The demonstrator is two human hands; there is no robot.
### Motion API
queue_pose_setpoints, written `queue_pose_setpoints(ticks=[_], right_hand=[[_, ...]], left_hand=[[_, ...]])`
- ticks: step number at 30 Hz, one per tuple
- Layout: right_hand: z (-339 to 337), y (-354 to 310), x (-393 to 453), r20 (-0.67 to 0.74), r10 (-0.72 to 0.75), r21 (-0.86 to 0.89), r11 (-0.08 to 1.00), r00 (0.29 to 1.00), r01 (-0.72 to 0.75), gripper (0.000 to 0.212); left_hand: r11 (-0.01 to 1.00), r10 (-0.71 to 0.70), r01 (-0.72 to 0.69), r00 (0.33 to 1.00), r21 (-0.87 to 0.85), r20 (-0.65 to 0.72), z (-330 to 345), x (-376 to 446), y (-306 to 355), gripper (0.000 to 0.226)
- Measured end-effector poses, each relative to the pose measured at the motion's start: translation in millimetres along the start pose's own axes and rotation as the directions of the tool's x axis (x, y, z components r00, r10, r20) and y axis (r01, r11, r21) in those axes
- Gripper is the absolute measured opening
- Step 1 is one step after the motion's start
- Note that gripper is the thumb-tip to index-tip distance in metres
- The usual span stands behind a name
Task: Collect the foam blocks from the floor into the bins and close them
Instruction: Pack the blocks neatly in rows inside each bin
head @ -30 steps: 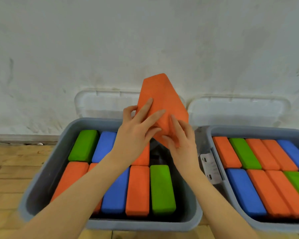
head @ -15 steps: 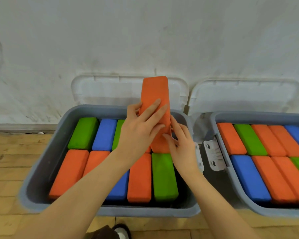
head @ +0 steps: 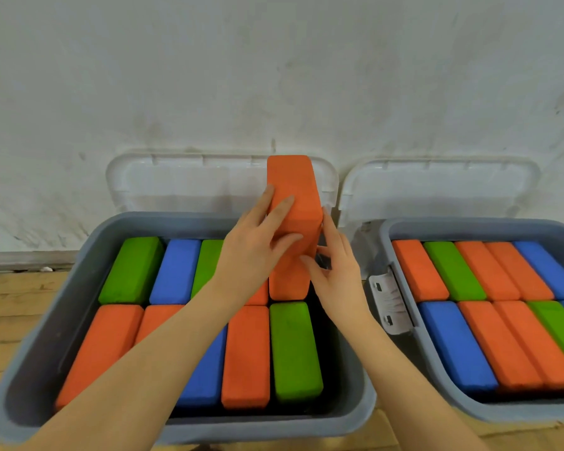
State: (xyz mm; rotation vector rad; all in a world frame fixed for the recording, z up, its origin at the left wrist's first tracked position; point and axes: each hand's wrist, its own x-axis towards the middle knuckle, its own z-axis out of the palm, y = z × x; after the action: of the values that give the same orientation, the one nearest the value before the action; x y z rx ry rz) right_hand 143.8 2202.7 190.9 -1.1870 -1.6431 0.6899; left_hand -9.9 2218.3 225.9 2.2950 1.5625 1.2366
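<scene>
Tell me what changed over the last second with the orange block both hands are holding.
The orange block, first held tilted above the left bin, was turned upright and lowered, its bottom end going into the gap at the back right. The left hand and right hand kept hold of it. The packed blocks and open lids stayed put.

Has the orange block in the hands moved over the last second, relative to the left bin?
Yes. The orange block has swung from tilted above the left bin to nearly upright, its lower end now down in the back-right gap.
</scene>
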Motion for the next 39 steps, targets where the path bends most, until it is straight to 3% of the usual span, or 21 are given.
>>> queue_pose_setpoints(ticks=[4, 7, 11, 15, 22, 25, 27, 29, 32, 36, 39], right_hand=[[2.3, 8.3, 3.2, 0.018, 0.034, -0.034, 0.999, 0.999, -0.033, 0.076], [0.6, 15.3, -6.7, 0.065, 0.074, -0.113, 0.991, 0.995, -0.066, 0.074], [4.7, 36.3, -28.1, 0.069, 0.123, -0.14, 0.984, 0.99, -0.112, 0.066], [19.0, 55.7, -41.1, 0.084, 0.177, -0.408, 0.904, 0.981, -0.128, 0.053], [27.8, 60.2, -26.3, -0.022, -0.057, -0.714, 0.7, 0.998, 0.024, 0.049], [35.7, 51.4, -7.5, -0.018, -0.119, -0.732, 0.678, 0.993, 0.068, 0.05], [46.6, 46.3, 7.0, 0.035, -0.06, -0.722, 0.688, 0.998, 0.067, 0.06], [56.5, 46.1, 17.2, 0.121, 0.036, -0.723, 0.688, 0.992, 0.063, 0.069], [63.1, 56.1, 21.2, 0.201, 0.148, -0.733, 0.679, 0.968, 0.048, 0.076], [68.0, 69.3, 9.5, 0.222, 0.196, -0.706, 0.708, 0.955, 0.019, 0.076], [71.3, 79.2, -2.2, 0.241, 0.257, -0.741, 0.672, 0.936, 0.006, 0.075]], left_hand=[[1.0, -0.001, 0.001, 1.0, 0.028, 0.02, 3.3, 1.6, -6.4, 0.054], [0.995, 0.048, -0.056, 0.994, 0.084, 0.098, 9.6, -12.9, -17.8, 0.052], [0.999, 0.042, -0.049, 0.975, 0.024, 0.219, 23.8, -38.2, -29.8, 0.052], [0.998, 0.008, -0.028, 0.942, 0.055, 0.335, 40.5, -69.0, -54.6, 0.045], [0.986, -0.103, 0.059, 0.952, 0.159, 0.289, 50.6, -71.8, -70.9, 0.045], [0.91, -0.366, 0.272, 0.88, 0.312, 0.301, 51.8, -66.5, -76.8, 0.059], [0.86, -0.46, 0.295, 0.801, 0.417, 0.382, 57.2, -70.2, -83.7, 0.069], [0.863, -0.437, 0.223, 0.779, 0.453, 0.449, 61.9, -75.9, -92.4, 0.078], [0.868, -0.349, 0.107, 0.826, 0.485, 0.442, 67.6, -84.5, -101.4, 0.064], [0.854, -0.337, 0.111, 0.862, 0.508, 0.378, 71.0, -86.5, -102.9, 0.053], [0.857, -0.331, 0.115, 0.87, 0.502, 0.365, 73.6, -90.3, -104.0, 0.054]])
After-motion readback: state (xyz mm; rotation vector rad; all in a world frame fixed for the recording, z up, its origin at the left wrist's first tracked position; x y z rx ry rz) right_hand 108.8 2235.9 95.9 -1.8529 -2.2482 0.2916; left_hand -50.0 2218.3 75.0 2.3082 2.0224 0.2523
